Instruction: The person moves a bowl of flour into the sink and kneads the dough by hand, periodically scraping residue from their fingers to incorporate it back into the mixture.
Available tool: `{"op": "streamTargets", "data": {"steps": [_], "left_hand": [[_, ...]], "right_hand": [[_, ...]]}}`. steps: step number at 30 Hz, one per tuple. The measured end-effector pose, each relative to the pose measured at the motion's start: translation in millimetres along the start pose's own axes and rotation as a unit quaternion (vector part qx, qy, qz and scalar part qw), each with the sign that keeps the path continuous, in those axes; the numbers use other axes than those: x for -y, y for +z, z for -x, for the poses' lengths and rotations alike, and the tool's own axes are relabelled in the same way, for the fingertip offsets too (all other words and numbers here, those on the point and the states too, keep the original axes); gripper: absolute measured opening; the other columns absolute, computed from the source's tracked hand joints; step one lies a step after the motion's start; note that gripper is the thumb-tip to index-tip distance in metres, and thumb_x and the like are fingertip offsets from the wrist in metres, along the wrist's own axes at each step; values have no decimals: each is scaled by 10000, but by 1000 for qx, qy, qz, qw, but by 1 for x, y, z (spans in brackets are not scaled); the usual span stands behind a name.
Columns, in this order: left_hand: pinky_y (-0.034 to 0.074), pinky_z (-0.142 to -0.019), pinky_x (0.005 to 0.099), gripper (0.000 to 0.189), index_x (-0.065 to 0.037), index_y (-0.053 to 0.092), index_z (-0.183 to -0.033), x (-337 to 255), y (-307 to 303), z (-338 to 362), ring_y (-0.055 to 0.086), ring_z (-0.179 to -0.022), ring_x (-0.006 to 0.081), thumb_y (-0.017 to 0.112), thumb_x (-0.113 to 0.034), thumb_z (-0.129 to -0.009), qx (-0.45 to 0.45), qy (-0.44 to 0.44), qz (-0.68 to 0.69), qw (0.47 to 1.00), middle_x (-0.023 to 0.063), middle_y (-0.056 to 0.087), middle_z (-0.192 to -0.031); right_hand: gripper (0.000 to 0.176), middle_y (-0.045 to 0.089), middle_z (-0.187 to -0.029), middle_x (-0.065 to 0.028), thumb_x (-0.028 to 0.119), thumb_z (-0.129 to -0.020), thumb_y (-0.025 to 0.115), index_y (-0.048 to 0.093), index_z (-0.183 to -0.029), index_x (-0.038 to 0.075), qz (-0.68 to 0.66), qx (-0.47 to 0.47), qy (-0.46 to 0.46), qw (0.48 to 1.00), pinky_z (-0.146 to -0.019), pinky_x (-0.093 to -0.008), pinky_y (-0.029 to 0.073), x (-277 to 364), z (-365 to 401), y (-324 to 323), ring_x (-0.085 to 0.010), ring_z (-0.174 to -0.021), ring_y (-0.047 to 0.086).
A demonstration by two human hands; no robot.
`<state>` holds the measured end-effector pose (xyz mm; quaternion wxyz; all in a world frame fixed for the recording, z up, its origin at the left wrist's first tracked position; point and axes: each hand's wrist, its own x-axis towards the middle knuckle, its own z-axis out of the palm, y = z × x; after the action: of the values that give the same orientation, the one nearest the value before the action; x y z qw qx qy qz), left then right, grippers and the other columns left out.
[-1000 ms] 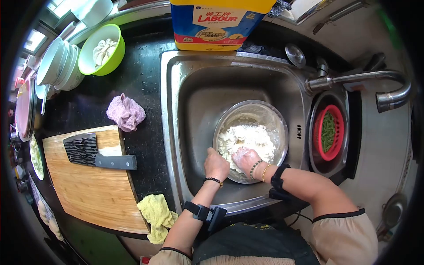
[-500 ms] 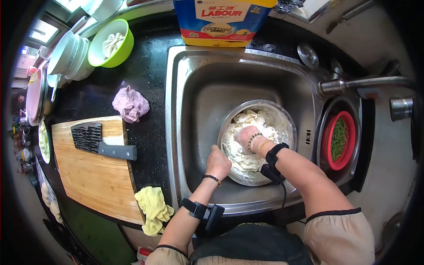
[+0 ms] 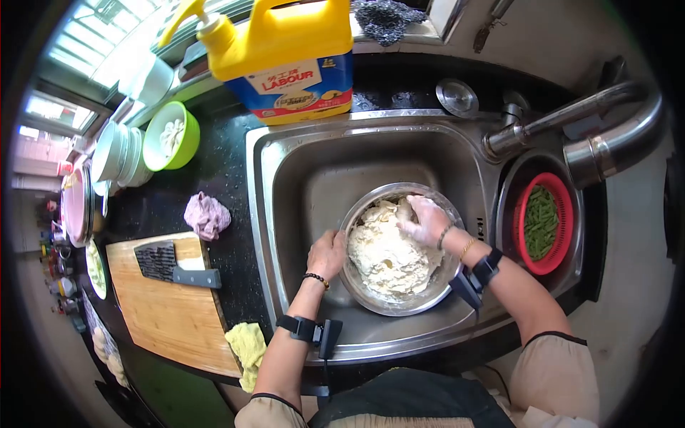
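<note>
A steel bowl (image 3: 399,310) stands in the sink and holds a rough, floury mass of white dough (image 3: 392,250). My left hand (image 3: 328,253) rests against the bowl's left rim, its thumb and fingers at the edge and partly hidden by the bowl. At the upper right inside the bowl, my right hand (image 3: 428,220) is coated with flour, its fingers spread and curved down to the dough's edge and the bowl wall. It does not grip the dough.
Around the steel sink (image 3: 260,214) are a cutting board (image 3: 164,307) with a cleaver (image 3: 196,277), purple cloth (image 3: 207,215), yellow cloth (image 3: 247,349), green bowl (image 3: 187,143), yellow-blue jug (image 3: 292,78), faucet (image 3: 542,125) and red basket (image 3: 560,246) of green beans.
The view has tilted up and shows more of the jug. My right hand has come up out of the dough to the bowl's upper right, and its closed fingers have spread.
</note>
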<state>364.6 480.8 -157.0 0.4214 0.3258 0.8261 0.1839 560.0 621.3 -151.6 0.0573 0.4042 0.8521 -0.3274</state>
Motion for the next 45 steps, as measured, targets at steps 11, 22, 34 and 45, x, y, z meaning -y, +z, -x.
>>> {"op": "streamTargets", "data": {"steps": [11, 22, 34, 45], "left_hand": [[426, -736, 470, 335, 8, 576, -848, 7, 7, -6, 555, -840, 422, 409, -281, -880, -10, 13, -17, 1000, 254, 585, -834], [431, -731, 477, 321, 36, 572, -825, 20, 18, 14, 556, -833, 434, 450, -260, -862, -41, -9, -29, 999, 276, 582, -821], [426, -752, 472, 318, 14, 568, -855, 28, 25, 29, 550, -868, 424, 437, -275, -869, -24, -40, 36, 998, 267, 583, -866], [424, -739, 483, 303, 2, 552, -858, 8, 13, 37, 555, -846, 429, 413, -267, -877, 1, -52, -3, 999, 263, 587, -842]], "right_hand": [[851, 558, -1147, -175, 703, -609, 532, 584, -1095, 6, 44, 233, 68, 969, -935, -372, 388, 47, -68, 44, -266, -1090, 526], [635, 604, -1068, -147, 625, -700, 512, 648, -983, 74, 119, 384, -126, 907, -905, -408, 371, 80, -22, 47, -282, -1025, 557], [162, 514, -830, -65, 284, -708, 547, 613, -690, 136, 158, -6, -222, 962, -764, -424, 349, 42, 100, 48, -251, -922, 469], [184, 490, -780, -38, 324, -688, 560, 569, -735, 146, 187, 42, -350, 917, -719, -410, 364, 32, 54, 81, -224, -838, 485]]}}
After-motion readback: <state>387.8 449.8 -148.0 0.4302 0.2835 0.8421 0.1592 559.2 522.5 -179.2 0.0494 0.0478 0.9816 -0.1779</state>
